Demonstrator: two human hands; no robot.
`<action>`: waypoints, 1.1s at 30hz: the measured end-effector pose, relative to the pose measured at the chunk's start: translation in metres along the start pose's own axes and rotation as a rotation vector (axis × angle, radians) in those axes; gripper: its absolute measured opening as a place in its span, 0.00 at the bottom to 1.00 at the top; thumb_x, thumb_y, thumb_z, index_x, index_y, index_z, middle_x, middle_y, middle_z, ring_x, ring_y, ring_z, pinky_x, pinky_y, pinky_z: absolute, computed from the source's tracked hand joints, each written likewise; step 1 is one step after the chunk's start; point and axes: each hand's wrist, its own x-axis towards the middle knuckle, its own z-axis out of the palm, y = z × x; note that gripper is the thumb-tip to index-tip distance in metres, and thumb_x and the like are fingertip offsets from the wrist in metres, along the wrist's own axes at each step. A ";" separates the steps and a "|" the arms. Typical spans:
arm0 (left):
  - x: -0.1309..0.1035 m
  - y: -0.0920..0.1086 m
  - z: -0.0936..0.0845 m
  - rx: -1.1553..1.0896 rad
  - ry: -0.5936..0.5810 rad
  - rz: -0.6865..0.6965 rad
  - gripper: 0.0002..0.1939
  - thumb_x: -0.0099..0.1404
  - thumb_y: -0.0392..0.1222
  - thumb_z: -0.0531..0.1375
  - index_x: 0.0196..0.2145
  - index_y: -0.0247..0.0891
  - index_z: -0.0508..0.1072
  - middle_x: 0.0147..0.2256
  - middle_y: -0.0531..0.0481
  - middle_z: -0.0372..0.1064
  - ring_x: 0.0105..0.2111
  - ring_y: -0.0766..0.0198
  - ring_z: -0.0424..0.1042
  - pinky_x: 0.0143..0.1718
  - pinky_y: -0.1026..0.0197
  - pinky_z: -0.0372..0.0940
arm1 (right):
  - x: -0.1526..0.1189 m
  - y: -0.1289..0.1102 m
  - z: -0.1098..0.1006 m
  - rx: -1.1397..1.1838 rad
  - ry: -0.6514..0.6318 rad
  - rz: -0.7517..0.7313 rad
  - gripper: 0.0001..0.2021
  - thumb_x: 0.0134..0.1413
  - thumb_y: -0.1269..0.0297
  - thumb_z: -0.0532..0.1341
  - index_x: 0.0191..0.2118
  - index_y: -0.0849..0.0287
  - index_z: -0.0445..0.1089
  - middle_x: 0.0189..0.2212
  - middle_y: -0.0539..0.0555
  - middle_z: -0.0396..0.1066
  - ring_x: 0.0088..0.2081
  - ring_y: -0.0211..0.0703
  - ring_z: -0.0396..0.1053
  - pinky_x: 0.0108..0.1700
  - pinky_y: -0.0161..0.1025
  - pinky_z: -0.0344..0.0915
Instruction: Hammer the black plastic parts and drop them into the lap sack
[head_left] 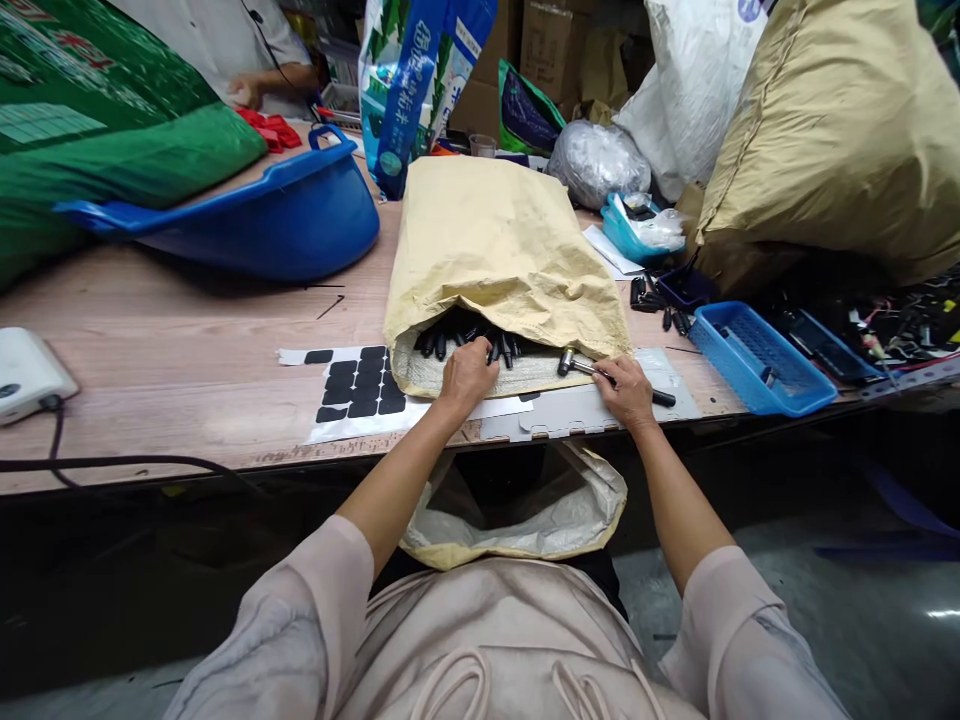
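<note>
A yellow woven sack point(495, 230) lies on the table with its mouth towards me, and several black parts point(506, 347) show inside. My left hand point(470, 378) is at the left part of the mouth, fingers closed beside the black parts; what they pinch is too small to name. At the right corner of the mouth, my right hand point(626, 393) is closed round a small hammer point(576, 363) with a metal head and black handle end. Below the table edge, a second sack point(517, 545) hangs open over my lap.
Around the sack are a white sheet with black stickers point(364, 385), a blue basin point(300, 225), a light blue basket point(761, 360) and a white device point(30, 375) with a cable. A full sack point(840, 130) stands right. Another person's hand point(246, 92) is at the back left.
</note>
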 end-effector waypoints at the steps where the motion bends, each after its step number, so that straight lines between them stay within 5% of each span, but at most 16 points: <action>1: -0.005 -0.003 -0.004 -0.014 -0.020 -0.005 0.13 0.65 0.36 0.64 0.48 0.39 0.79 0.38 0.45 0.80 0.43 0.50 0.78 0.45 0.55 0.69 | 0.000 0.000 0.000 -0.002 -0.002 0.000 0.10 0.66 0.61 0.62 0.47 0.51 0.81 0.40 0.55 0.76 0.47 0.52 0.70 0.52 0.46 0.70; 6: -0.028 -0.013 -0.014 -0.060 -0.146 0.022 0.13 0.63 0.37 0.64 0.46 0.40 0.80 0.33 0.51 0.78 0.39 0.56 0.77 0.44 0.59 0.68 | 0.000 0.000 0.000 0.005 -0.007 -0.003 0.11 0.66 0.62 0.62 0.47 0.51 0.82 0.40 0.56 0.76 0.48 0.52 0.70 0.54 0.47 0.69; 13: -0.034 -0.002 0.000 -0.045 -0.067 0.003 0.10 0.64 0.40 0.66 0.44 0.41 0.80 0.44 0.46 0.77 0.45 0.54 0.76 0.45 0.57 0.68 | 0.000 0.002 0.000 0.007 0.000 -0.003 0.11 0.66 0.61 0.61 0.47 0.51 0.81 0.40 0.56 0.76 0.46 0.52 0.69 0.52 0.47 0.69; 20: -0.037 0.011 0.024 -0.222 -0.126 0.345 0.08 0.64 0.38 0.66 0.42 0.42 0.80 0.41 0.49 0.76 0.45 0.56 0.75 0.48 0.57 0.69 | -0.001 0.004 0.001 -0.009 -0.004 -0.023 0.12 0.68 0.60 0.60 0.48 0.51 0.81 0.40 0.56 0.75 0.46 0.52 0.69 0.52 0.47 0.68; 26: -0.036 0.013 0.045 -0.253 -0.156 0.396 0.07 0.64 0.39 0.67 0.41 0.43 0.82 0.39 0.49 0.75 0.45 0.56 0.74 0.48 0.56 0.69 | -0.001 0.004 -0.001 -0.024 -0.004 -0.057 0.13 0.70 0.60 0.59 0.49 0.50 0.81 0.41 0.56 0.77 0.45 0.51 0.71 0.50 0.46 0.69; 33: -0.034 0.009 0.048 -0.278 -0.152 0.369 0.08 0.64 0.41 0.68 0.42 0.43 0.84 0.38 0.50 0.74 0.42 0.57 0.75 0.46 0.58 0.70 | -0.014 -0.032 -0.026 0.132 0.112 0.005 0.16 0.74 0.56 0.55 0.52 0.51 0.80 0.43 0.56 0.80 0.47 0.49 0.76 0.50 0.44 0.73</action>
